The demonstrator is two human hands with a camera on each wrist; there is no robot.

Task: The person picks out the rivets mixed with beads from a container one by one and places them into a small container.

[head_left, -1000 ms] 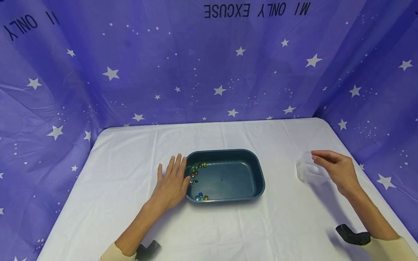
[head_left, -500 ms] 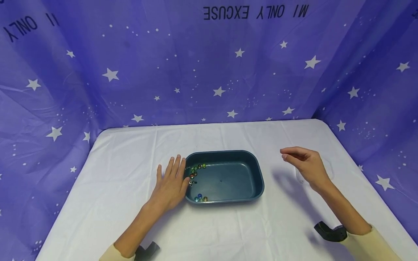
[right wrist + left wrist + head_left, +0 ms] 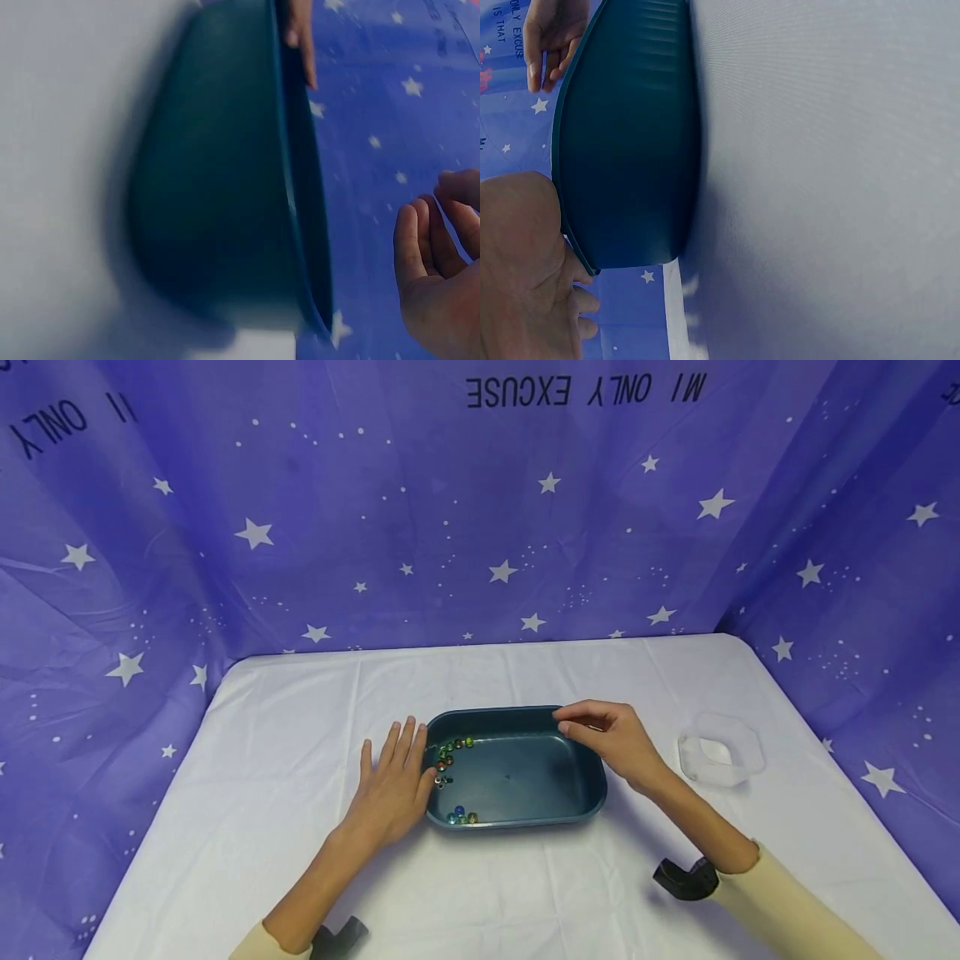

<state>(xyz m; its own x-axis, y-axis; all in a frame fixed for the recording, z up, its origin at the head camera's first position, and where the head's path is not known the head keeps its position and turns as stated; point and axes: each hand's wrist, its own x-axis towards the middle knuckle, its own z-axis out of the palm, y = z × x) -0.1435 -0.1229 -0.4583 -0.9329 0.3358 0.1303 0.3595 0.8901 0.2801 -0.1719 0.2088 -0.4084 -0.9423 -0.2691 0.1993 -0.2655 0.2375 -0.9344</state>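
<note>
A dark teal plastic tub (image 3: 517, 818) sits mid-table. Glass marbles (image 3: 450, 747) in green, amber and red lie along its left end, with blue and amber ones (image 3: 461, 816) in the near left corner. Between them are a few small metallic pieces (image 3: 441, 781), too small to name. My left hand (image 3: 390, 785) rests on the tub's left rim, fingers straight. My right hand (image 3: 611, 739) hovers over the tub's far right corner, thumb and fingers loosely bent. In the right wrist view nothing shows between the fingers of that hand (image 3: 442, 277).
To the right on the white tablecloth (image 3: 525, 893) stands a clear plastic container (image 3: 723, 752). A blue-purple curtain with stars (image 3: 450, 527) hangs behind and at both sides. Black wrist mounts (image 3: 686, 879) stick out below the forearms.
My right hand has left the clear container and swung left to above the tub. The container stays on the table. My left hand and the marbles have not moved.
</note>
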